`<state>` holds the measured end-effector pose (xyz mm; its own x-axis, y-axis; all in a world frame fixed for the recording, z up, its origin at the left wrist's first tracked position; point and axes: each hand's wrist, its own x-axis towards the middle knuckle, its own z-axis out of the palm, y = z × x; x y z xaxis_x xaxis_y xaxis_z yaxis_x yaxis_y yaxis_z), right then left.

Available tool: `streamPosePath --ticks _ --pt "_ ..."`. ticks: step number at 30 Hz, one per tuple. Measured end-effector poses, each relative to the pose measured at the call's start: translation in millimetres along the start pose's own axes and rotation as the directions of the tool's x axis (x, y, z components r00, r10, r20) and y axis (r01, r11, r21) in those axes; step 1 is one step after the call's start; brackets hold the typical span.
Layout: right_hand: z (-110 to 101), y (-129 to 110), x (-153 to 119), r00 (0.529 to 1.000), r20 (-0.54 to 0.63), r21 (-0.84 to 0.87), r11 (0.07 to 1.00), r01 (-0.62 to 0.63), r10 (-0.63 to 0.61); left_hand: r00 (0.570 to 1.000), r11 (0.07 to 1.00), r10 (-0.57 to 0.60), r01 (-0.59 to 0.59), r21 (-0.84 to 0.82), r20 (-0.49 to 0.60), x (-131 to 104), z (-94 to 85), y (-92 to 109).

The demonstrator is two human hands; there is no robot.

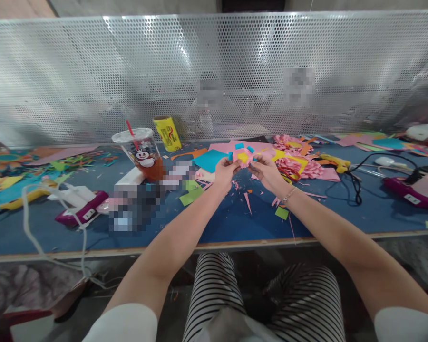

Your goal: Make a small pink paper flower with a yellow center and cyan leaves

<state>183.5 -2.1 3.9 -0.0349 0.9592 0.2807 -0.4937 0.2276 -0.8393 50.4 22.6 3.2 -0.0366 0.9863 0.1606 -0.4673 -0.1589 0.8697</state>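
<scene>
Reaching forward with both arms out straight, forearms converging toward frame centre, bracelet on my right wrist. My left hand (225,172) and right hand (267,172) meet just above the worktop (235,223), slightly above centre of the frame.

Worktop: blue surface, littered with paper scraps in pink, green, orange. Perforated metal screen (214,71) runs across the whole upper half. Iced drink cup (144,154) with red straw left of centre; yellow tube (167,133) behind it. Glue gun (335,163) and red scissors (288,171) to the right of my hands, pink paper flowers (299,166) beside them.

Hands: both pinched shut on a pink paper flower piece (243,156) with a yellow centre and teal tabs, fingertips gripping its left and right edges, held between them just clear of the surface.
</scene>
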Motion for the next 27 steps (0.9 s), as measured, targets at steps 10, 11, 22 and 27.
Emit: streamPosePath --ticks 10,11,22,27 --pt "-6.0 9.2 9.1 0.967 -0.064 -0.326 0.921 0.212 -0.246 0.991 0.999 0.052 -0.05 -0.016 0.121 -4.3 4.4 1.3" --pt "-7.2 7.5 9.2 0.956 -0.058 -0.389 0.888 0.245 -0.289 0.988 0.998 0.059 -0.06 0.002 0.142 -4.6 4.8 0.7" --pt "-12.4 -18.7 2.0 0.723 0.252 -0.765 0.326 0.556 -0.643 0.939 0.919 0.31 -0.336 0.206 0.15 -14.1 8.5 8.4" --pt "-18.2 -21.5 0.9 0.59 0.474 -0.733 0.078 0.676 -0.653 0.865 0.807 0.459 -0.502 0.31 0.205 -26.2 11.1 21.8"
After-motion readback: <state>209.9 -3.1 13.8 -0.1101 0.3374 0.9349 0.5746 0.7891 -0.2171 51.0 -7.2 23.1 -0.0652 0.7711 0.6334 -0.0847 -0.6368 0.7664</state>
